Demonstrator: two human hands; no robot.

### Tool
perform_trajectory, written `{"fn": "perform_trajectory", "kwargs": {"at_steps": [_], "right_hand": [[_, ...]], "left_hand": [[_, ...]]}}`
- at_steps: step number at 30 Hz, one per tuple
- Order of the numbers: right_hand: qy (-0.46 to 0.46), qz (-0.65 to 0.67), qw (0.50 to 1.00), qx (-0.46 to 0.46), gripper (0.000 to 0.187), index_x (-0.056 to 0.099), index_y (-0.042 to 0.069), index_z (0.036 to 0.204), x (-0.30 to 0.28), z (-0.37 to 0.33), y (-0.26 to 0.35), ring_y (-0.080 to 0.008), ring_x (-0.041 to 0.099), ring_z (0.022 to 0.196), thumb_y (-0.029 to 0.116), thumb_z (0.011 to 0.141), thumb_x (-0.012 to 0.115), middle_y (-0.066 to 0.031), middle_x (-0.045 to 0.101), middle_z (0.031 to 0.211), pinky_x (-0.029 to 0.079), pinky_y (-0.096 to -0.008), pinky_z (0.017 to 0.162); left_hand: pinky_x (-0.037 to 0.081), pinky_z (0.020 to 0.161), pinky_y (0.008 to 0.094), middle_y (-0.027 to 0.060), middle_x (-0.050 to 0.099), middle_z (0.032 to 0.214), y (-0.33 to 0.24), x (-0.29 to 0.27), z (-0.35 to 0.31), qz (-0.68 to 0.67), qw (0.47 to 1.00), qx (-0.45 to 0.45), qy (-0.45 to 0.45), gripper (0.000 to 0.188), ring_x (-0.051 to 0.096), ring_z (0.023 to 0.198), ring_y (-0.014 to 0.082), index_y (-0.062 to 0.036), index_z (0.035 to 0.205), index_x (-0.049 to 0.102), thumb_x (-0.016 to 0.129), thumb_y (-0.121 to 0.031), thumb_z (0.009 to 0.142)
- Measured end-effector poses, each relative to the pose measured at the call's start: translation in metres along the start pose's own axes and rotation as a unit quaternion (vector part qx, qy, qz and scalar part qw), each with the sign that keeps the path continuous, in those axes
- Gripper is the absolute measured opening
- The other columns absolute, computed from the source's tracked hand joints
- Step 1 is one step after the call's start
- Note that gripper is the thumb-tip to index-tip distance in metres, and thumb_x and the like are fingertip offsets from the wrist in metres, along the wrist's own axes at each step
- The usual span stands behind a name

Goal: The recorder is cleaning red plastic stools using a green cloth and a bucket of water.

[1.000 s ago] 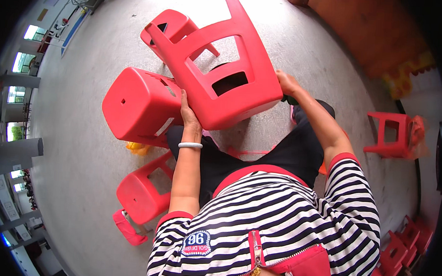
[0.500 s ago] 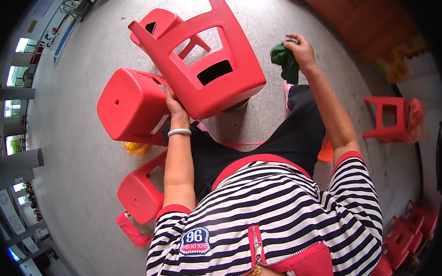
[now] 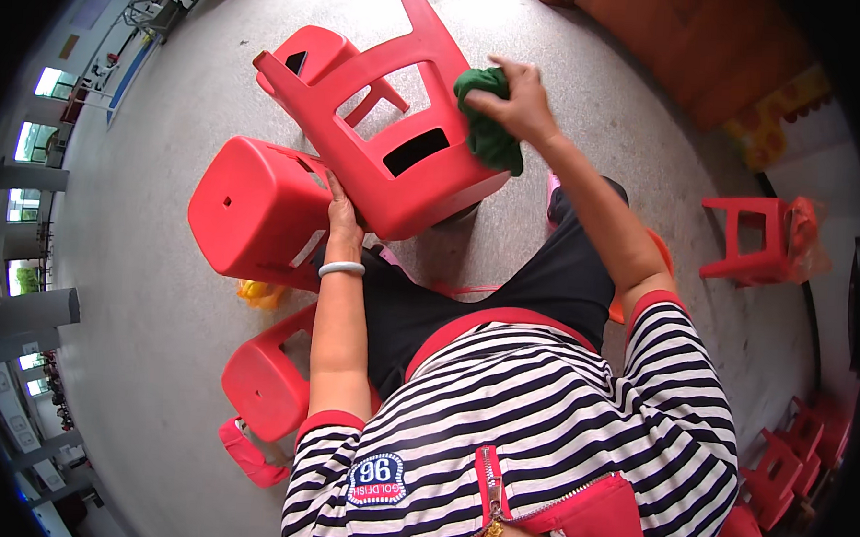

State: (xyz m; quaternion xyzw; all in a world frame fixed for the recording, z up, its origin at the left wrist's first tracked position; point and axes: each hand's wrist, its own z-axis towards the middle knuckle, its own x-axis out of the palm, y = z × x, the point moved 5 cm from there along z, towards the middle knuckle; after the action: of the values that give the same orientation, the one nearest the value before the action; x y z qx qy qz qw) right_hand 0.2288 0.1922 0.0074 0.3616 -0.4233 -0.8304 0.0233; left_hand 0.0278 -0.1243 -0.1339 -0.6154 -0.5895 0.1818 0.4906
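A red plastic stool [image 3: 386, 185] lies tipped in front of me, its legs pointing up and away to the left. My left hand [image 3: 344, 217] is against its lower left side, with the thumb up and most fingers hidden beneath or behind it. In my right hand [image 3: 522, 102] is a bunched dark green cloth [image 3: 489, 127], which hangs over the stool's right side and appears to touch it. A second red stool [image 3: 245, 208] lies on its side just left of my left hand, its square seat turned to the left.
Another red stool [image 3: 315, 52] is behind the tipped one. More stand at my lower left [image 3: 264, 386] and far right [image 3: 750, 239], the latter beside a crumpled orange plastic bag [image 3: 803, 242]. Several red stools [image 3: 776, 476] cluster at the lower right. Something yellow [image 3: 261, 293] lies on the floor.
My right hand has moved left with the green cloth, from the space beside the tipped stool onto its right side. My left hand stays at the stool, nearly unmoved.
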Motion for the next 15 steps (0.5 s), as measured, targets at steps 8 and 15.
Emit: {"fn": "perform_trajectory", "kwargs": {"at_steps": [8, 15], "right_hand": [[-0.045, -0.137, 0.989, -0.033, 0.064, 0.053, 0.029, 0.14, 0.023, -0.049, 0.009, -0.0436, 0.046, 0.121, 0.037, 0.082, 0.077, -0.0156, 0.041, 0.142, 0.039, -0.0495, 0.106], [-0.043, -0.075, 0.985, -0.152, 0.062, 0.058, 0.025, 0.134, 0.014, -0.125, 0.035, -0.0404, 0.047, 0.118, 0.013, 0.075, 0.076, -0.0152, 0.047, 0.134, 0.04, -0.0491, 0.103]], "left_hand": [[0.04, 0.103, 0.0443, 0.0156, 0.058, 0.115, -0.067, 0.131, -0.115, 0.595, 0.588, 0.548, -0.02, 0.035, 0.051, 0.114, 0.035, -0.0071, 0.115, 0.059, 0.072, -0.021, 0.086], [0.048, 0.064, 0.05, 0.0105, 0.067, 0.069, -0.015, 0.166, -0.105, 0.686, 0.547, 0.48, 0.018, 0.031, 0.066, 0.063, 0.0337, -0.0113, 0.079, 0.059, 0.055, -0.036, 0.098]]}}
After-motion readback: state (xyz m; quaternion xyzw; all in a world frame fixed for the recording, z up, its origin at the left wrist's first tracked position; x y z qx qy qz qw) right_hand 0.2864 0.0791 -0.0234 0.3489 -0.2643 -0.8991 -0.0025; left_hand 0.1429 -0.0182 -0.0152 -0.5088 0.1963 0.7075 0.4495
